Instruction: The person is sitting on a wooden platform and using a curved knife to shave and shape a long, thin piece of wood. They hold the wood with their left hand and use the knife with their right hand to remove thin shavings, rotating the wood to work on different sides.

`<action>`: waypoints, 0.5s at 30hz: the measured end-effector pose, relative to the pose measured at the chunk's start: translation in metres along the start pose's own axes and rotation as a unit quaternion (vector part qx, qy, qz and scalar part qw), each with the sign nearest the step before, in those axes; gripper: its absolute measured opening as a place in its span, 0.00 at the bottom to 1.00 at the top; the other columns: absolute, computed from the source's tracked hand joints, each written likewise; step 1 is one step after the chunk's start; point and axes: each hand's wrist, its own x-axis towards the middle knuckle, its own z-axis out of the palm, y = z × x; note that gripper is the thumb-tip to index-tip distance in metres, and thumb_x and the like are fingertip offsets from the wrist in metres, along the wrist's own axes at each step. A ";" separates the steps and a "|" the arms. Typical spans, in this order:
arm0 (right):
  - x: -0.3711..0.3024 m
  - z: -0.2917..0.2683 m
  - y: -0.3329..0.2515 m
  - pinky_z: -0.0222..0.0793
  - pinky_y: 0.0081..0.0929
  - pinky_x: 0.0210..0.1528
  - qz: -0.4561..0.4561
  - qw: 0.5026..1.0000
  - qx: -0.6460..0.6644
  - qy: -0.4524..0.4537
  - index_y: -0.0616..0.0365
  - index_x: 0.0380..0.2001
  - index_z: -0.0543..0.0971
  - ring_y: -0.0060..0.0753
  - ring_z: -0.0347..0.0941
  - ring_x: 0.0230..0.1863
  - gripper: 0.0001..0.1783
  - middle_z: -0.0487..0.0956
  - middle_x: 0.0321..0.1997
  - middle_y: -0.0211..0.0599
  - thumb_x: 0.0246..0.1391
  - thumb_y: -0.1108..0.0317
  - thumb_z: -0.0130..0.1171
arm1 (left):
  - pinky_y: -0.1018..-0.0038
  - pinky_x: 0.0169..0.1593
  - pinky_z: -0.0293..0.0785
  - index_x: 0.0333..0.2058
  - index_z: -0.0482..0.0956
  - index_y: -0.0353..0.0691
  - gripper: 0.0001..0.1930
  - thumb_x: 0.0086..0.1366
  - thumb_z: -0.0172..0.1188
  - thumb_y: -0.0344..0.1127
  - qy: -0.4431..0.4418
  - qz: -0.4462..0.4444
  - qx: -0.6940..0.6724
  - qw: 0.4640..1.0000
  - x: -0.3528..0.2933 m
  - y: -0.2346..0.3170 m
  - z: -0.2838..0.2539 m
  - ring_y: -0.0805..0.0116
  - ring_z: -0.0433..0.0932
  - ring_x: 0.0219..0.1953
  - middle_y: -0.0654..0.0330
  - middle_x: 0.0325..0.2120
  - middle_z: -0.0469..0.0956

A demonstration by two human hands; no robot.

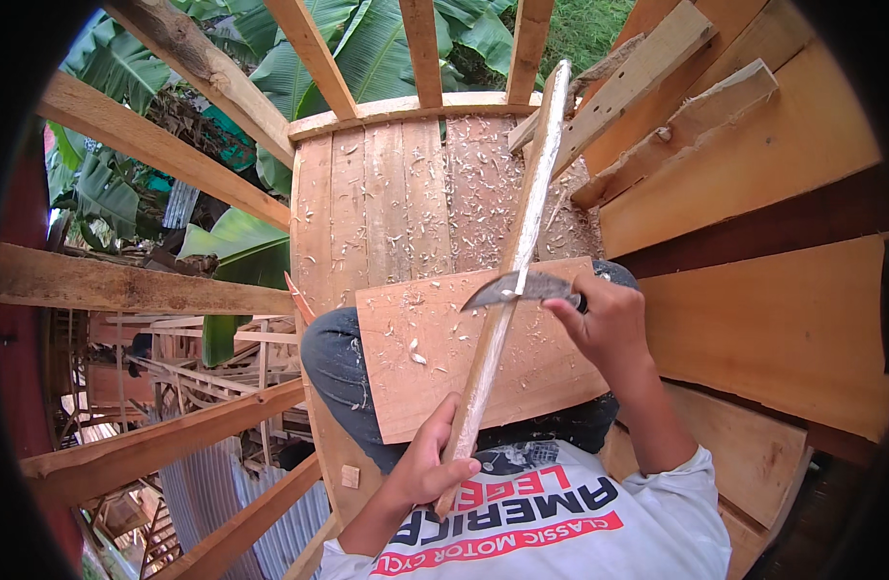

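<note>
Apparently at the shaving step: working over a stick (495, 353), slanted across the board (396, 387) on the lap, with a knife (536, 285) set crosswise against it. Holding the stick near its lower end in the closed grip of the left hand (432, 464); clasping the knife's handle in the right hand (609, 314). Probably calls next for a steady stick and a shallow blade angle.

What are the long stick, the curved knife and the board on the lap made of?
The long stick looks like wood: pale on one side, as if scraped, and browner on the other. The curved knife has dull grey metal, perhaps steel, though the right hand hides most of its handle. The board seems plain, unpainted wood, reddish-tan with faint grain.
</note>
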 end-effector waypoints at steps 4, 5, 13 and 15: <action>0.003 0.002 -0.003 0.64 0.35 0.19 0.067 0.998 0.001 -0.010 0.59 0.15 0.74 0.43 0.71 0.16 0.32 0.71 0.14 0.41 0.47 0.36 0.57 | 0.82 0.30 0.59 0.51 0.59 0.32 0.36 0.48 0.64 0.45 -0.005 -0.015 -0.032 0.999 0.019 0.002 0.004 0.80 0.62 0.26 0.67 0.26 0.62; 0.001 0.000 -0.010 0.64 0.35 0.19 0.093 0.996 0.008 -0.008 0.59 0.15 0.75 0.44 0.71 0.16 0.32 0.72 0.14 0.41 0.47 0.36 0.57 | 0.83 0.29 0.58 0.51 0.59 0.32 0.36 0.48 0.64 0.45 -0.012 -0.010 -0.054 0.998 0.022 0.002 0.003 0.81 0.61 0.25 0.67 0.26 0.61; -0.008 -0.045 -0.017 0.59 0.19 0.13 0.272 0.635 0.617 -0.377 0.62 0.36 0.73 0.16 0.63 0.12 0.10 0.67 0.15 0.28 0.59 0.66 0.52 | 0.84 0.22 0.55 0.42 0.61 0.37 0.32 0.46 0.67 0.47 -0.067 -0.027 -0.183 0.981 0.014 0.006 -0.009 0.82 0.56 0.20 0.66 0.25 0.58; -0.016 -0.042 -0.016 0.57 0.14 0.12 0.273 0.611 0.647 -0.366 0.60 0.41 0.71 0.13 0.61 0.12 0.09 0.67 0.16 0.27 0.61 0.67 0.49 | 0.84 0.22 0.55 0.41 0.60 0.37 0.31 0.46 0.68 0.47 -0.079 -0.008 -0.155 0.985 0.016 0.002 -0.011 0.82 0.56 0.20 0.66 0.25 0.58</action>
